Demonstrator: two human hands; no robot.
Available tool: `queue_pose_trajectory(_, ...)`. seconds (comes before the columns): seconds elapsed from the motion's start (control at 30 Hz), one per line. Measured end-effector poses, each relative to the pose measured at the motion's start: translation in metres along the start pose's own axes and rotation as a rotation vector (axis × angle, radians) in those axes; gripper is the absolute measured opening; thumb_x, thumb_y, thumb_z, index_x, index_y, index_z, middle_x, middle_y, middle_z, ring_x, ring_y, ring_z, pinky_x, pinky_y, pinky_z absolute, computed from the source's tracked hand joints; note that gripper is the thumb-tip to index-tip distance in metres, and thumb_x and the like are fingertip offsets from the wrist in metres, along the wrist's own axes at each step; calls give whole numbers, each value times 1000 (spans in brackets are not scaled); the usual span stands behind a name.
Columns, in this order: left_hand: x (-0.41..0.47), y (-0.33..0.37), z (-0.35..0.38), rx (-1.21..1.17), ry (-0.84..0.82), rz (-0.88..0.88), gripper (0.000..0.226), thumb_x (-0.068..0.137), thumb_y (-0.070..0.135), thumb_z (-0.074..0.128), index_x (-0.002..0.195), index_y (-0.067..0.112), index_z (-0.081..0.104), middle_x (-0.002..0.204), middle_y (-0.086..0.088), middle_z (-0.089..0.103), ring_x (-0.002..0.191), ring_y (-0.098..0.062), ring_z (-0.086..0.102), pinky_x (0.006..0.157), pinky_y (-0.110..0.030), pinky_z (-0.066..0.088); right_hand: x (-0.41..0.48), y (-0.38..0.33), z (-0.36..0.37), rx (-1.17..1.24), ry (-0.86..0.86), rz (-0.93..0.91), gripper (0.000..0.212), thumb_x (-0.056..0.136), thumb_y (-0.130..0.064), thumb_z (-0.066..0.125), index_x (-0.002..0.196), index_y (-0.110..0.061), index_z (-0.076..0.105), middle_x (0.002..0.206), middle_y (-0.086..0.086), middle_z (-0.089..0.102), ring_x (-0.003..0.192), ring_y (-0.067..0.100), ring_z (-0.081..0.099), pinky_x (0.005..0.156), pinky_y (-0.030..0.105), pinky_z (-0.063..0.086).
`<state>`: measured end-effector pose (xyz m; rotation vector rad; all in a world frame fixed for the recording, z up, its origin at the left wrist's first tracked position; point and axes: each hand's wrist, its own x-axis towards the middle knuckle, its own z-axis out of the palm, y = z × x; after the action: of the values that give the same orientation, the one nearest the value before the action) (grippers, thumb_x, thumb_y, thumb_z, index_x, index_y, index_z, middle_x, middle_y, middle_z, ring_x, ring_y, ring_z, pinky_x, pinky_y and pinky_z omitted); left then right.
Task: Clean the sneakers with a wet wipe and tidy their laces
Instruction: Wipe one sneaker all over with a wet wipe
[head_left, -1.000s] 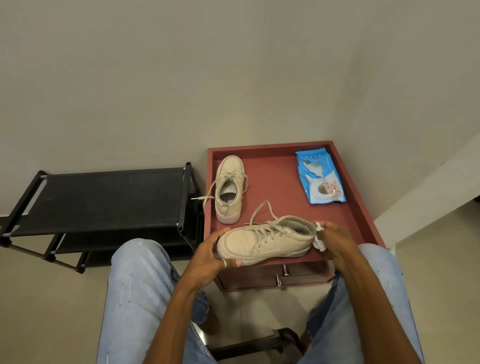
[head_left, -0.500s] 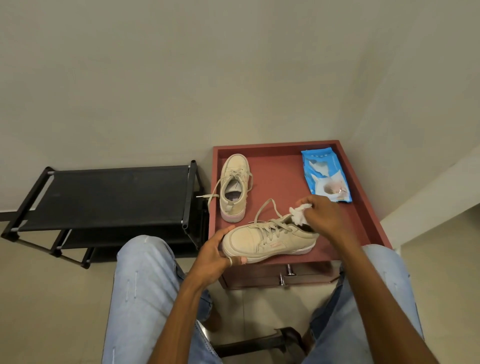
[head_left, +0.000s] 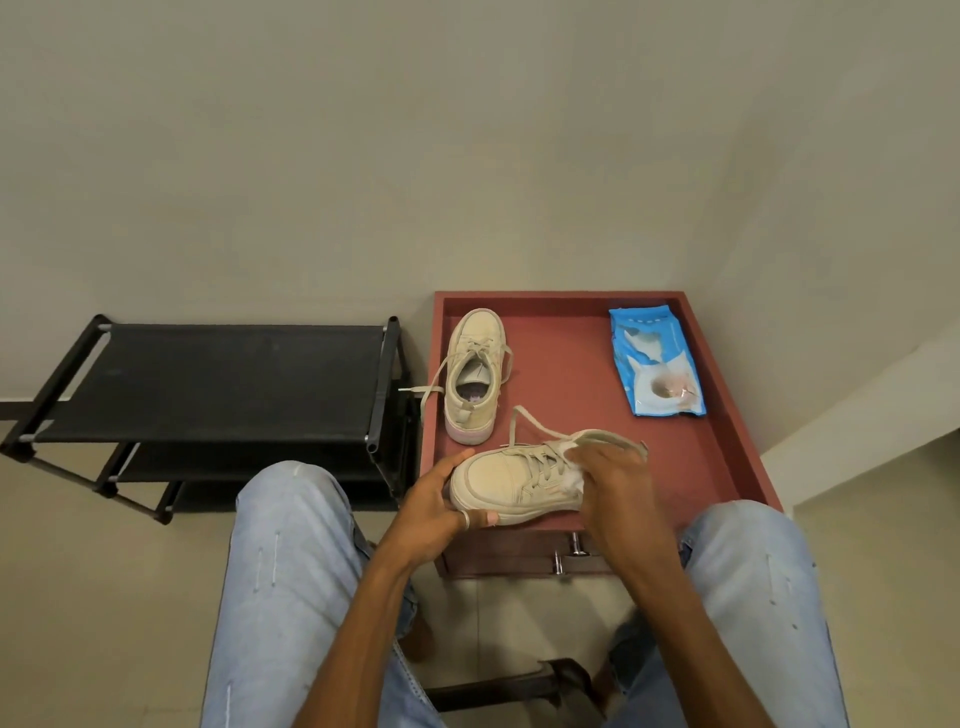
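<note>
A beige sneaker (head_left: 511, 480) lies at the front edge of the red cabinet top (head_left: 566, 374), toe pointing left. My left hand (head_left: 434, 504) grips its toe. My right hand (head_left: 613, 475) holds a white wet wipe (head_left: 571, 480) pressed on the sneaker's side by the laces, covering the heel part. A second beige sneaker (head_left: 474, 376) stands further back, toe away from me, with one loose lace hanging over the left edge. Its partner's lace loops loose behind the tongue.
A blue wet-wipe pack (head_left: 655, 361) lies at the back right of the cabinet top. A black shoe rack (head_left: 208, 384) stands left of the cabinet. My knees in light jeans flank the cabinet drawer handles (head_left: 566, 553). A wall rises behind.
My right hand moved with the wipe from the sneaker's heel up over its collar, then down onto the side by the laces. My left hand kept its grip on the toe.
</note>
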<state>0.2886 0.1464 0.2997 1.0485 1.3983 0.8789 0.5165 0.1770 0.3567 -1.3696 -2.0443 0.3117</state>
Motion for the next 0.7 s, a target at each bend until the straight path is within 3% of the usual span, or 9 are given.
queue_pose_trajectory(0.07, 0, 0, 1, -3, -3, -5, 86, 67, -3, 90, 139, 24, 52, 127, 11, 65, 114, 1, 64, 100, -23, 53, -9, 10, 0, -44, 83, 47, 31, 69, 8, 58, 90, -8, 74, 92, 5, 71, 84, 22, 65, 77, 36, 55)
queue_pose_trajectory(0.13, -1, -1, 0, -3, 0, -12, 88, 66, -3, 91, 140, 23, 51, 128, 9, 66, 116, -2, 64, 103, -26, 52, -12, 18, -1, -143, 173, 165, 40, 65, 15, 63, 97, -5, 74, 96, 12, 71, 81, 33, 65, 71, 38, 56)
queue_pose_trajectory(0.2, 0, -2, -1, 2, 5, -17, 90, 65, -2, 92, 141, 23, 51, 129, 8, 66, 119, -6, 64, 105, -30, 52, -11, 8, 5, -161, 226, 151, 38, 68, 16, 60, 99, -1, 73, 96, 14, 71, 82, 34, 64, 71, 38, 54)
queue_pose_trajectory(0.3, -1, -1, 0, 1, 13, -12, 88, 65, -2, 92, 139, 24, 52, 127, 8, 65, 117, -5, 64, 100, -25, 54, -18, -18, 28, -111, 107, 58, 35, 75, 8, 58, 104, -5, 73, 102, 12, 69, 91, 29, 63, 75, 38, 55)
queue_pose_trajectory(0.47, -2, -1, 1, -4, 17, -23, 89, 66, -2, 92, 140, 26, 51, 128, 7, 63, 120, -9, 61, 102, -32, 55, -36, -44, 53, -231, -73, 158, 45, 64, 14, 67, 104, -7, 70, 107, 15, 66, 83, 34, 64, 57, 39, 55)
queue_pose_trajectory(0.57, 0, -2, 0, -5, 22, -31, 90, 66, -3, 92, 140, 26, 51, 128, 7, 64, 119, -9, 62, 101, -32, 55, -37, -45, 52, -141, -150, 68, 34, 73, 5, 64, 103, -9, 71, 105, 11, 66, 85, 27, 65, 63, 34, 56)
queue_pose_trajectory(0.63, 0, -3, 0, -14, 23, -22, 88, 65, -3, 92, 138, 25, 52, 128, 5, 65, 118, -10, 64, 100, -31, 55, -35, -42, 37, 5, -96, 53, 30, 81, -5, 49, 101, -9, 71, 102, 6, 65, 89, 21, 64, 73, 32, 55)
queue_pose_trajectory(0.7, 1, -4, 0, -13, 19, -24, 89, 63, -3, 93, 139, 23, 54, 128, 5, 66, 119, -11, 64, 101, -33, 55, -25, -31, 10, 117, 117, 150, 30, 83, -4, 46, 100, -9, 70, 102, 1, 65, 93, 14, 60, 80, 25, 49)
